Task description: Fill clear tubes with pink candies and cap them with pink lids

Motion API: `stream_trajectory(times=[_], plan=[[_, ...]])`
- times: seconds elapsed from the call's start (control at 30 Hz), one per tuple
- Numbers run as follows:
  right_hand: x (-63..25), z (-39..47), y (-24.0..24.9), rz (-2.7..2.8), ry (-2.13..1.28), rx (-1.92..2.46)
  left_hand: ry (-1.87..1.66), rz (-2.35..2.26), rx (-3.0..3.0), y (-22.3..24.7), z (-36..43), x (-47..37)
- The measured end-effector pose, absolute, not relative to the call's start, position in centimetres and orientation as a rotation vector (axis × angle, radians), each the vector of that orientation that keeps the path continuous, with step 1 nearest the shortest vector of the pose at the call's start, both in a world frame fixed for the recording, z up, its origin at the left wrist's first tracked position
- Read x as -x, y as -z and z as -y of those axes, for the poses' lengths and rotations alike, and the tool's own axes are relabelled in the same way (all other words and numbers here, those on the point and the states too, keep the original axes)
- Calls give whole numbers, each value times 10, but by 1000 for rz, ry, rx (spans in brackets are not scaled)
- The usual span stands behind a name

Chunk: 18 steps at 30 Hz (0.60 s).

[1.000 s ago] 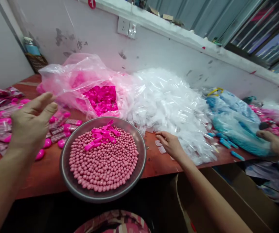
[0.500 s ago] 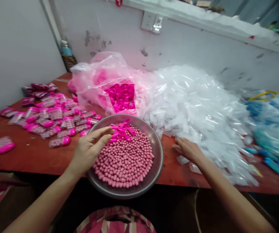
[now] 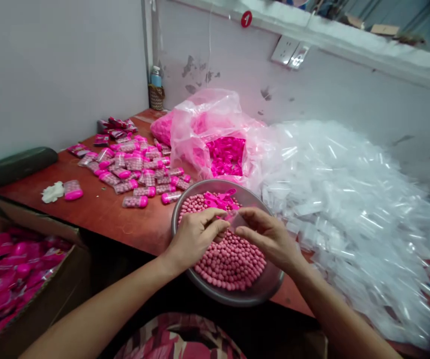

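Observation:
A metal bowl (image 3: pixel 277 279) of pink beads (image 3: pixel 230 264) stands at the table's front edge. Pink plastic pieces (image 3: pixel 220 200) lie on the beads at the back of the bowl. Over the bowl, my right hand (image 3: pixel 265 232) pinches a clear plastic tube (image 3: pixel 238 222), its open end turned toward the left. My left hand (image 3: pixel 196 237) is closed at the tube's left end; whatever its fingertips hold is too small to make out. The two hands nearly meet above the beads.
Bead-filled tubes with pink caps (image 3: pixel 134 162) lie on the red table (image 3: pixel 125 224) at the left. Behind the bowl is a plastic bag (image 3: pixel 215 107) of pink pieces. Clear tubes (image 3: pixel 342 189) are heaped at the right. A carton (image 3: pixel 63 286) of pink packets stands lower left.
My right hand has come from the table beside the clear heap to above the bowl, now with a tube. The view has turned left, showing more of the carton.

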State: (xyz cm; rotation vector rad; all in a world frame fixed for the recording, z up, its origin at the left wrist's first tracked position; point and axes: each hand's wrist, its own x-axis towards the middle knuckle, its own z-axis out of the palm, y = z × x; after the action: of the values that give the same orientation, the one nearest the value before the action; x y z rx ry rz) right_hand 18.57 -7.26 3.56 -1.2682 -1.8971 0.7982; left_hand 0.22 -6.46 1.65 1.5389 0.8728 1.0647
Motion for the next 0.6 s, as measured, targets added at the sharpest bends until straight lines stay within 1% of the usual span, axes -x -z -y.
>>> stream_trajectory(times=[0.1,0.17,0.23,0.27,0.33,0.43,0.53,0.6], plan=[[-192,61,-36,2489,-377,1360,-1110,-975,-1666,-14,56,14],[-193,53,-31,2795,-79,1461,-1181,-1014,-1616,-8,48,19],[-186,46,-18,3017,85,1488,-1219,-999,-1509,1,41,20],[-180,44,-10,3082,85,1455,-1230,-989,-1473,5,39,20],[-164,41,8,3086,-110,1353,-1261,-990,-1470,12,36,18],[-145,39,24,2912,-466,1309,-1330,-1030,-1524,15,37,18],[-145,41,19,2756,-587,1392,-1353,-1057,-1539,12,39,21],[-152,43,8,2499,-880,1418,-1348,-1065,-1547,8,40,22]])
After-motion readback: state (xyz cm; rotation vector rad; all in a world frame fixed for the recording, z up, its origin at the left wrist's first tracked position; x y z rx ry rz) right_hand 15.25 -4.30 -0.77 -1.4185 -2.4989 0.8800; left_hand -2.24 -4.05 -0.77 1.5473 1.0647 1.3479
